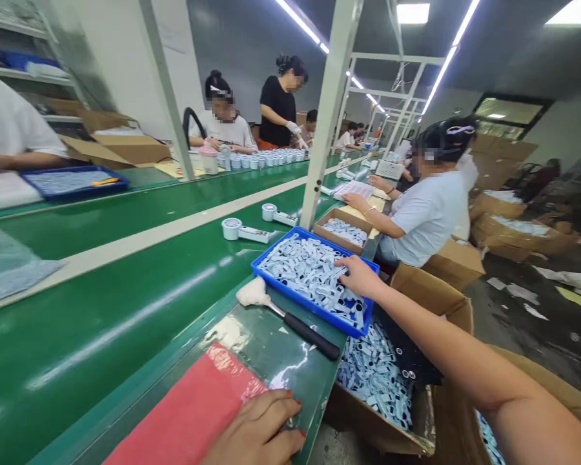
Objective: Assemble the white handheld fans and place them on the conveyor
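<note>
My right hand (358,276) reaches out into a blue tray (271,279) heaped with small pale-blue plastic parts (305,268); its fingers curl down onto the parts at the tray's near right side. My left hand (257,429) lies at the bottom edge of the view, fingers bent, resting on the green bench beside a red sheet (188,413) under clear film. A small tool with a black handle (305,332) and a pale head lies on the bench between the two hands.
An open cardboard box (377,381) full of the same pale-blue parts stands below the bench edge. A green conveyor belt (101,310) runs leftward, carrying white devices (244,230). A seated person in a white shirt (426,213) works close on the right; others work beyond.
</note>
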`<state>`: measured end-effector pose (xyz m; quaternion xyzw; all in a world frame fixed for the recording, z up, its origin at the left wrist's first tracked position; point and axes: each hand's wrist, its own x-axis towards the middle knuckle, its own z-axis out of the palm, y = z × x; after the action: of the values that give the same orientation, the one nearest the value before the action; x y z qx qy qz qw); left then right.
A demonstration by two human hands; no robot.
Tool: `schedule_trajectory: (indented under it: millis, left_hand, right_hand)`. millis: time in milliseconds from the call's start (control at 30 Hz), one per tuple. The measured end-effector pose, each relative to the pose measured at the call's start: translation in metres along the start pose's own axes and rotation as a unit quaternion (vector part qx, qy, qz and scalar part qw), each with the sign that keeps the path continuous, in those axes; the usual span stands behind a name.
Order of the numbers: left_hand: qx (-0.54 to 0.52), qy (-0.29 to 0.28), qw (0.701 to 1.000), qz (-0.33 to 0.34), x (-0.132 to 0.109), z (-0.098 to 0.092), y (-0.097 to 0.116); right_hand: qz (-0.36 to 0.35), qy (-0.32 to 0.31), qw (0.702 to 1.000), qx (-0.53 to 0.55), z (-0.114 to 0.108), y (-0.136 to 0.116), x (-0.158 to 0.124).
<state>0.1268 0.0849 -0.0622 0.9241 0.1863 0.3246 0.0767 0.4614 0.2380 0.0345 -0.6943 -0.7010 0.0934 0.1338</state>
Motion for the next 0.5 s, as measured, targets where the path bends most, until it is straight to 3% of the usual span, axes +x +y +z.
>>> schedule_trajectory:
  millis: [167, 267, 400, 500]
  left_hand:
    - [-0.033, -0.012, 0.999, -0.025, -0.014, 0.021, 0.002]
    - [-0.056, -0.010, 0.998, -0.029, -0.016, 0.021, 0.001]
    - [-0.063, -0.031, 0.997, -0.021, -0.004, 0.003, 0.003]
    - [-0.073, -0.035, 0.996, -0.021, 0.012, -0.021, 0.009]
  right_hand:
    - [-0.021, -0.008, 0.999, 0.033, -0.005, -0.023, 0.021]
    - [-0.050, -0.016, 0.998, 0.047, -0.008, -0.045, 0.031]
    - [-0.100, -0.036, 0.992, 0.071, -0.020, -0.061, 0.039]
    - [-0.113, -0.038, 0.991, 0.057, -0.035, -0.053, 0.033]
